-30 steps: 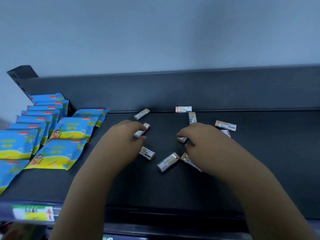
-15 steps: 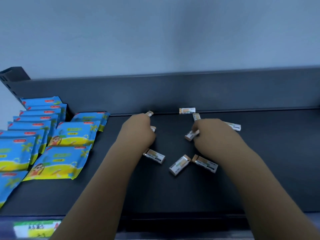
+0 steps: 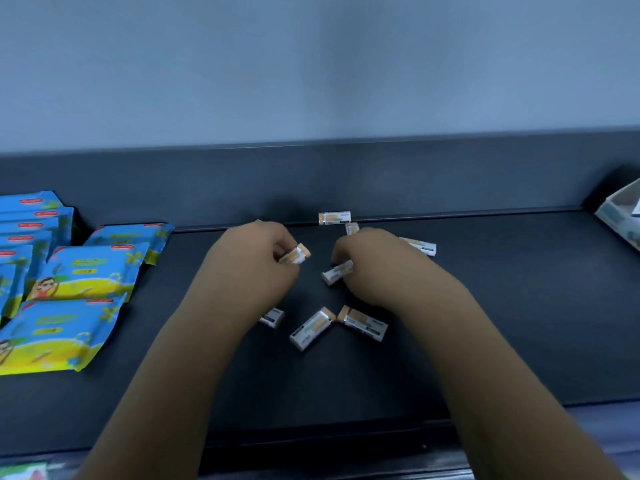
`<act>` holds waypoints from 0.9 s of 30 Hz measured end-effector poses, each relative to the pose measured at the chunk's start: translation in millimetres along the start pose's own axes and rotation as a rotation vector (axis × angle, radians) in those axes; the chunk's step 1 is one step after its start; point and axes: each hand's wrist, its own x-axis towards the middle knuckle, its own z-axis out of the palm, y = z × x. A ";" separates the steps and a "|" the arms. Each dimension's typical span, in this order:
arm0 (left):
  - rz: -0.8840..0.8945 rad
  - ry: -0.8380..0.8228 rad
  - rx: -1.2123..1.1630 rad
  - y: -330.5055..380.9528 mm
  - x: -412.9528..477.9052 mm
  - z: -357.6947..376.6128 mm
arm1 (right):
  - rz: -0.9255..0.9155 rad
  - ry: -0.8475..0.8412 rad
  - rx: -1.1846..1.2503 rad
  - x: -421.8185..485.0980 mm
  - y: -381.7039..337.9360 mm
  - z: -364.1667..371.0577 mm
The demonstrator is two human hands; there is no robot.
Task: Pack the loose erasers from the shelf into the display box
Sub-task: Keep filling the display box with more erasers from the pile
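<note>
Several small rectangular erasers in white-and-tan paper sleeves (image 3: 311, 329) are seen lying loose near the middle of the dark grey metal shelf (image 3: 502, 323). Some lie toward its back edge, others nearer the front, and one is partly hidden under a forearm. One sleeved eraser (image 3: 294, 255) is pinched in the grip of the left hand (image 3: 256, 261), with the fingers curled round it and its tan end showing. Another eraser (image 3: 337, 271) is held in the closed grip of the right hand (image 3: 377, 268), low over the shelf; whether it is lifted clear cannot be told. The pale cardboard display box (image 3: 618, 221) is seen only in part at the right edge of the shelf, well apart from both hands. Each eraser is judged to be light, firm and slightly rubbery, with a slick sleeve that may slide off, so it is best taken across the long sides at the middle. Glossy blue and yellow packets (image 3: 86, 271) are stacked at the left edge of the shelf.
</note>
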 end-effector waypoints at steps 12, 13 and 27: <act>0.034 -0.046 -0.369 78.1 -7.7 43.1 | 0.013 0.272 0.600 -47.7 91.5 -19.5; 0.028 -0.052 -0.408 90.8 -8.2 51.2 | 0.008 0.275 0.689 -55.0 105.4 -21.1; -0.052 -0.152 -0.746 281.3 -26.0 195.4 | 0.041 0.284 1.242 -144.4 319.4 -41.4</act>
